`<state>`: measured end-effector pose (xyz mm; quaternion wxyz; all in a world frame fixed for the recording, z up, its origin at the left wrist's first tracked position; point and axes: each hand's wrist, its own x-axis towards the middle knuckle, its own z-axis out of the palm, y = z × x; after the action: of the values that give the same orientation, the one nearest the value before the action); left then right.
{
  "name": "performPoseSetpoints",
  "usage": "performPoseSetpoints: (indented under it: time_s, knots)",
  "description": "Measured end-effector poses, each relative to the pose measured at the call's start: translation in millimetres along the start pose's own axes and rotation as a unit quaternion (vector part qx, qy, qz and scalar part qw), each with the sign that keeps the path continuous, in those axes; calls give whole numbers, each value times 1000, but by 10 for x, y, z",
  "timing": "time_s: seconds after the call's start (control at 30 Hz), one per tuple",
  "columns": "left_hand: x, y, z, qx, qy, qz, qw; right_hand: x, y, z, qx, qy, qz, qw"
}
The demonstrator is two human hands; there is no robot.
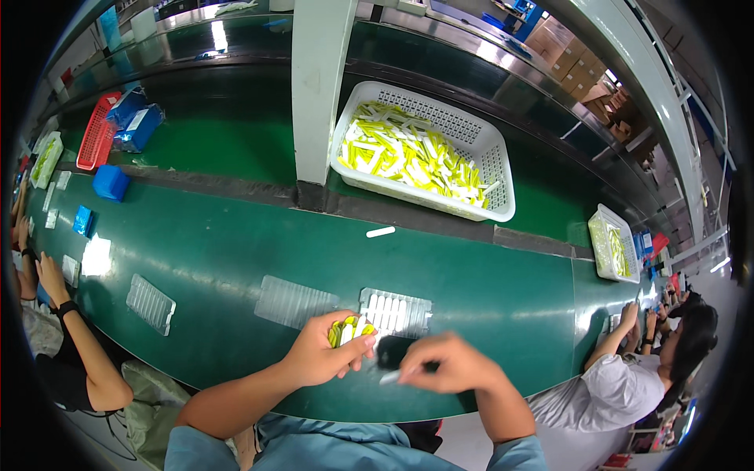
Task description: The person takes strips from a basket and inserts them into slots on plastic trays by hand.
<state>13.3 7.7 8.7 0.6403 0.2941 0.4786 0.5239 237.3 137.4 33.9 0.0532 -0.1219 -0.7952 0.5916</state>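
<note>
My left hand (323, 351) is closed around a bunch of small yellow-green and white plastic sticks (345, 331), above the near part of the table. To its right my right hand (449, 363), smeared by motion, pinches one white stick (389, 377) between thumb and finger. Just beyond both hands lies a clear plastic tray (419, 315) with narrow slots; several white sticks (382, 308) lie side by side in its left part. Left of it is another clear slotted tray (287, 301), in which I make out no sticks. My left hand partly covers that tray's near right corner.
A white basket (503, 169) heaped with such sticks stands beyond the dark strip. One loose white stick (381, 232) lies before it. Farther left are a clear tray (151, 304), a blue box (111, 182) and a red basket (96, 135). Co-workers' arms (93, 353) reach in at both sides.
</note>
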Motion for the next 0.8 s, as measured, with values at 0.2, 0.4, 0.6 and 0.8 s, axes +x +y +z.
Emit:
performPoseSetpoints:
  time_s: [0.2,0.4,0.6,0.8]
  knots:
    - [40,-69,-19,-61,-44,-88,993,159,220,-414,-78,120,135,980]
    - [45,-44,-20,-95,-82,-134,983,353,208,-409,-280,124,-8,952]
    - [51,-68,-43,-107,-91,-152,978,458,211,-453,-199,148,127,960]
    - [38,-47,-51,-86,-86,-147,982,446,197,-509,-175,104,86,975]
